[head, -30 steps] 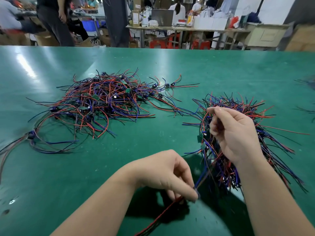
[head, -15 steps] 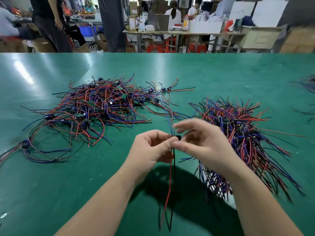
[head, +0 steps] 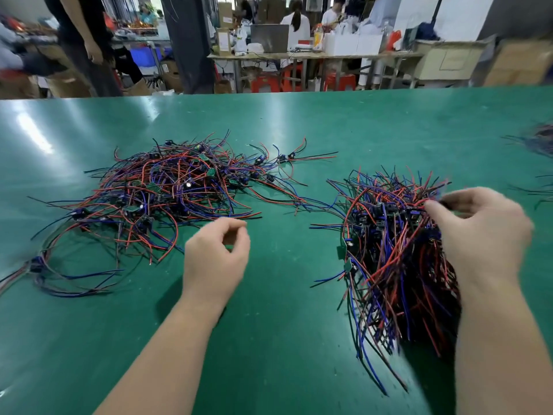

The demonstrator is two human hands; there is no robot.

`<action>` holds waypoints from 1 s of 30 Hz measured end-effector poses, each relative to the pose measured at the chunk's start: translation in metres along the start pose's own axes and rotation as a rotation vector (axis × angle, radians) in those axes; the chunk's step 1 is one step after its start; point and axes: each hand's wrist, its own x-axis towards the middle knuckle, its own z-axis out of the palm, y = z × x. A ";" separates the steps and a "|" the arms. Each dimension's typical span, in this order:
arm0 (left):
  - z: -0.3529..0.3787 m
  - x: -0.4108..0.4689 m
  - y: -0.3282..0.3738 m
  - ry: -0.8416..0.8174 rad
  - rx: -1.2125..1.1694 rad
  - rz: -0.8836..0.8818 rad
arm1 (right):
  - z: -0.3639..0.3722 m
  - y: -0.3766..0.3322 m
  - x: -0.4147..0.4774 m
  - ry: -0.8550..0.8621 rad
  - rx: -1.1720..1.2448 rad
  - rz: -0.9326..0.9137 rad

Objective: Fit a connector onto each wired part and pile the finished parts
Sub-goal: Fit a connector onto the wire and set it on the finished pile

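"Wired parts (head: 389, 235), where do they lie?"

"In two heaps on the green surface (head: 284, 324). The tighter heap is at right of centre. A loose sprawl (head: 167, 190) spreads at left of centre."

"And the hands?"

"The right hand (head: 481, 235) is on the upper right of the tight heap, with its fingertips (head: 434, 206) down among the wires. It is blurred, so I cannot tell whether it has pinched one or only touches them. The left hand (head: 214, 259) hangs between the heaps, just below the sprawl's lower right edge. Its fingers are loosely curled, and I see nothing in them."

"So what does the next move turn on?"

"On that right heap, I judge. Its wires run mostly from the bottom of the frame toward the top, with the small boards in a band across the middle. The right hand is the nearer by far. A part drawn along that line should come free, while one pulled crosswise would likely drag its neighbours."

"Which heap is finished?"

"I cannot say from here."
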 end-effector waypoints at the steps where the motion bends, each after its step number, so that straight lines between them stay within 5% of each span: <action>1: -0.004 0.005 -0.004 0.020 0.063 0.020 | 0.001 0.004 0.002 -0.081 -0.074 0.026; 7: -0.016 0.017 -0.030 -0.091 0.595 -0.310 | 0.006 0.002 -0.001 -0.150 -0.154 -0.010; 12: -0.025 0.024 -0.040 -0.299 0.759 -0.560 | 0.010 -0.007 -0.005 -0.029 -0.067 -0.048; 18: -0.026 0.027 -0.038 -0.207 0.830 -0.500 | 0.016 -0.023 -0.017 -0.001 0.062 -0.087; 23: -0.024 0.026 -0.031 -0.040 0.574 -0.416 | 0.014 -0.030 -0.023 0.062 0.178 -0.113; 30: -0.025 0.022 -0.020 -0.025 0.389 -0.228 | 0.018 -0.034 -0.030 0.040 0.300 -0.157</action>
